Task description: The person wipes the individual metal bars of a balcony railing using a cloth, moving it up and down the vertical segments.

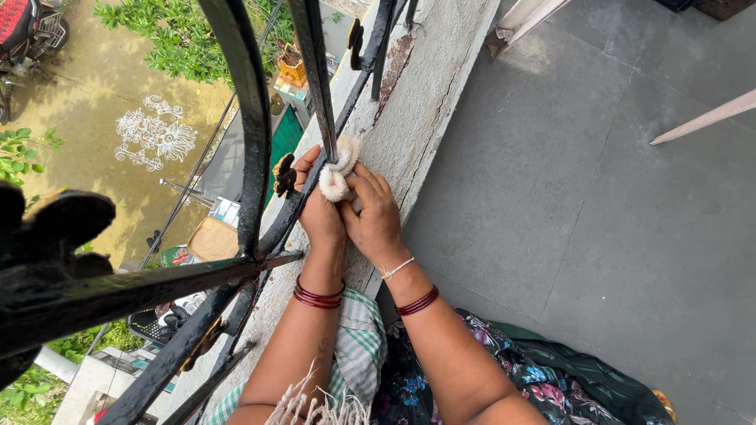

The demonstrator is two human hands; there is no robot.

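Seen from above, on a balcony beside a black iron railing (pixel 252 118). Left hand (pixel 319 216) and right hand (pixel 374 224) pressed side by side, both closed on a small white fluffy brush (pixel 339 169) (two round tufts, one above the other). Right fingers (pixel 366 185) together, clamped on the lower tuft from the right; left fingers (pixel 307 161) curled together around the brush from the left, thumb side partly hidden, so grip not fully visible. Brush held just at the fingertips, touching a thin vertical bar (pixel 319 79) of the railing, upper tuft against the bar. Just left of the left fingers, a dark flower-shaped ornament (pixel 284 175) on the railing. Under the fingers and wrists, a grey concrete ledge (pixel 417 102), cracked and stained. To the right of the right fingers, well apart, grey floor tiles (pixel 583 205). Dark red bangles (pixel 317 297) on the left wrist, more on the right with a thin white thread bracelet (pixel 396 268). Below the wrists, a green checked cloth (pixel 358 338) and a dark flowered garment (pixel 472 354). Far beyond the left fingers, through the railing, a sandy yard with a white floor drawing (pixel 153 134) and green plants (pixel 181 35).
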